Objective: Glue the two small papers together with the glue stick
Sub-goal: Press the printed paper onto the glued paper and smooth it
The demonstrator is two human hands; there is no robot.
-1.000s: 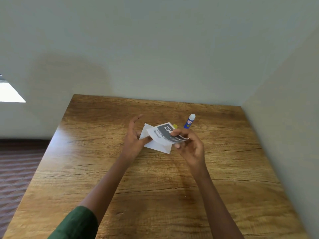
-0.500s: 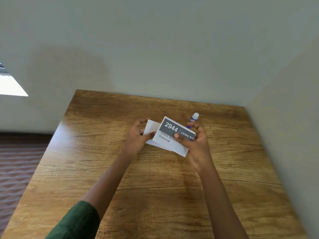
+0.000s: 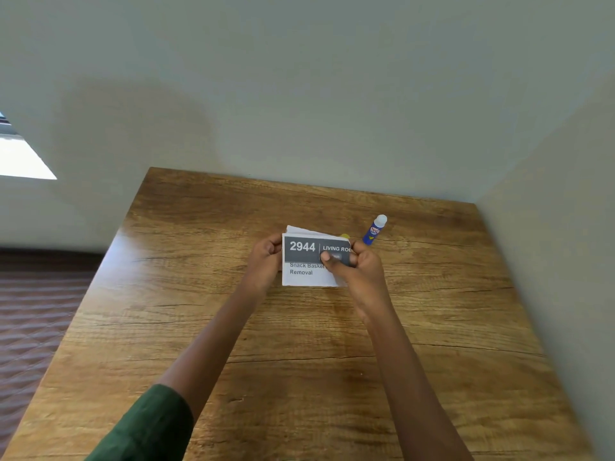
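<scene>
A small printed paper (image 3: 307, 261) with a dark band reading "2944" lies on top of a white paper whose edge (image 3: 296, 230) peeks out behind it. Both are held above the wooden table (image 3: 299, 377). My left hand (image 3: 264, 261) grips the left edge of the stacked papers. My right hand (image 3: 357, 267) pinches their right side, thumb pressing on the dark band. A blue glue stick (image 3: 374, 230) with a white cap lies on the table just beyond my right hand. A small yellow bit (image 3: 344, 235) shows behind the papers.
The table sits in a corner, with a wall along its far edge and another wall (image 3: 549, 261) along its right side. To the left is dark red carpet (image 3: 36, 311). A bright window patch (image 3: 20, 158) is at far left.
The printed paper has been swung round from a tilt and squared up over the white paper. Both hands shifted to hold the two papers at their side edges.
</scene>
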